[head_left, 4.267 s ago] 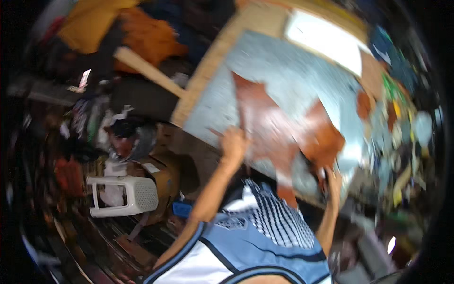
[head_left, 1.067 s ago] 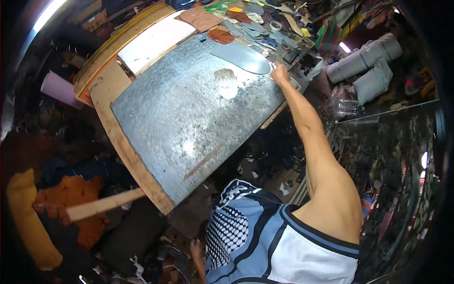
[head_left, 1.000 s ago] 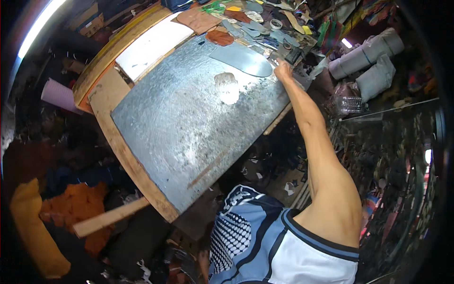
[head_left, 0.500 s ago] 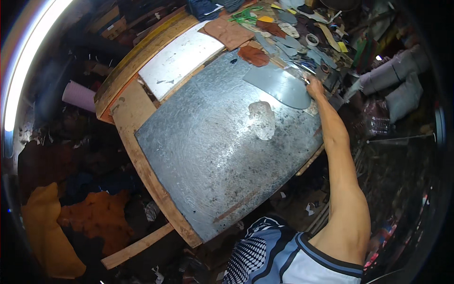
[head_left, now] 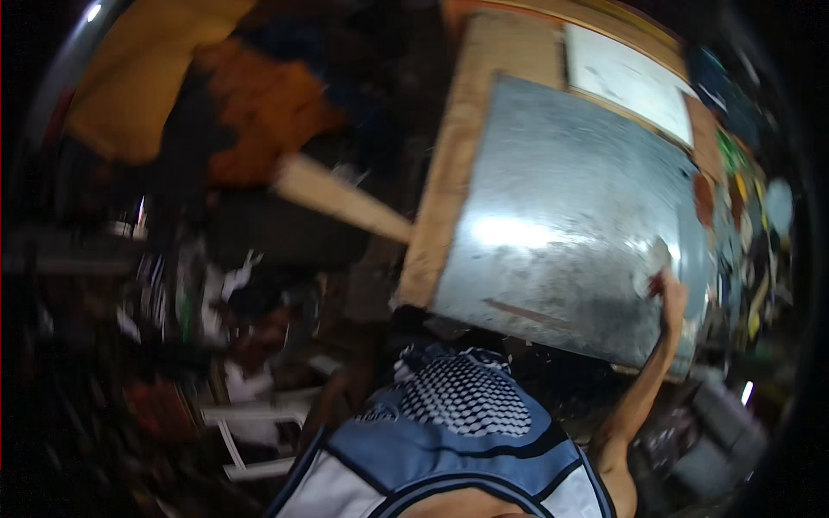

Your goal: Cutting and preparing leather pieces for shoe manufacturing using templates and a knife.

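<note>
My right hand point(head_left: 669, 289) is over the right part of a grey metal sheet point(head_left: 561, 181) that covers the tabletop. Its fingers look curled and drawn together, though blur hides whatever is in them. Right by the fingertips lies a small pale flat piece point(head_left: 660, 254) with a rounded outline; whether the fingers touch it I cannot make out. Beyond it, along the sheet's right side, rests a larger smooth grey sheet point(head_left: 688, 223). My left hand does not show; only a dark stretch of my left arm point(head_left: 330, 404) appears at the lower left.
A wooden border point(head_left: 449, 164) edges the table, with a white panel point(head_left: 626, 78) at the back. Scraps and cut pieces crowd the right end near a brown piece point(head_left: 704, 200). A wooden plank point(head_left: 341, 198) juts out left, near orange hides point(head_left: 259, 108). A pale frame point(head_left: 259, 432) stands lower left.
The view has swung left, so the table now sits farther right. My right hand has come back from the cluttered far end to beside the small pale piece.
</note>
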A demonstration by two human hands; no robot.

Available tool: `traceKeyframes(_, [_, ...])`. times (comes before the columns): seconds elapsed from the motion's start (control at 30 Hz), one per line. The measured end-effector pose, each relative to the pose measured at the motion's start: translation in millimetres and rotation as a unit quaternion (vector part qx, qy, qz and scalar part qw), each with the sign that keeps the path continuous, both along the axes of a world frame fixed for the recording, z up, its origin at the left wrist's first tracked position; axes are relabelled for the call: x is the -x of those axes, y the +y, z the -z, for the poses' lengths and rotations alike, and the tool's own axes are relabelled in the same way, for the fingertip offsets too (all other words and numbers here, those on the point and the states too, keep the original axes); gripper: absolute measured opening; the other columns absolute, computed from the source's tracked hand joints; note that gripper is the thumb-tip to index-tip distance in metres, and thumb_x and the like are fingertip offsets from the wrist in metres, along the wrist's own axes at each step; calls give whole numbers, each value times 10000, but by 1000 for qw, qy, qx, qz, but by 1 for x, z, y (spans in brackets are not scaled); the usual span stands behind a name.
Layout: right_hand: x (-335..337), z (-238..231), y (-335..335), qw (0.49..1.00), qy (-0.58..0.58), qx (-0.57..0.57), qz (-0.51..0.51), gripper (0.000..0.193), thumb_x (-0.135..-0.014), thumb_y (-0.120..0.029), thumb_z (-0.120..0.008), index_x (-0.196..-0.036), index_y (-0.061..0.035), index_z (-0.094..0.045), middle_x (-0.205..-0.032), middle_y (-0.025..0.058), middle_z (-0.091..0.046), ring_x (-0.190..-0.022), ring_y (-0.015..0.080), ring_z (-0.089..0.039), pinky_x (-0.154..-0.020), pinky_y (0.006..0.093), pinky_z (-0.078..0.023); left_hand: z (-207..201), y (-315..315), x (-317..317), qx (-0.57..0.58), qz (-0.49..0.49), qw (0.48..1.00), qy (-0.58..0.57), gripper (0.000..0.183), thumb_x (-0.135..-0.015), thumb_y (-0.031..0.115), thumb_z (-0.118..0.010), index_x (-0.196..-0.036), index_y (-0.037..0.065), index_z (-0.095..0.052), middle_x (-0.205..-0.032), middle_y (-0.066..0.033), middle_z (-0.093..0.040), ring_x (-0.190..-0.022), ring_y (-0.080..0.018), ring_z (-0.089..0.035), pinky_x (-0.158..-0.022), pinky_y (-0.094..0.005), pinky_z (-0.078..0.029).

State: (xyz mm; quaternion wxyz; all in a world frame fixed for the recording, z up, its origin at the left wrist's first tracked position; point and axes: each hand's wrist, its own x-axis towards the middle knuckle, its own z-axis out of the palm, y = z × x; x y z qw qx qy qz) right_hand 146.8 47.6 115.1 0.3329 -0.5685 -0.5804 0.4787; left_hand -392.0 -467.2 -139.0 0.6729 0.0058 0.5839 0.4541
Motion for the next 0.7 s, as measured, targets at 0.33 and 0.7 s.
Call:
traceKeyframes(0.33, [487,19,-195,772,-181,-209,-573,388,-856,-189,-614,-1231,-88,-619,-1190,153,-633,-1095,317,-590,-935,412,-450,112,-46,179,-79,277,815,502,453,-984,349,-500,-1288,15,-537,-1015,-160,-647,-879,-248,-639,-819,-386,-515])
traceKeyframes(0.7, [487,144,-130,597,-530,-111,-592,151,-815,-187,-602,-880,-69,-670,-894,147,-625,-864,303,-606,-768,431,-471,85,-283,207,2,55,887,459,514,-990,325,-514,-1404,29,-444,-1098,-174,-635,-971,-251,-623,-819,-377,-506])
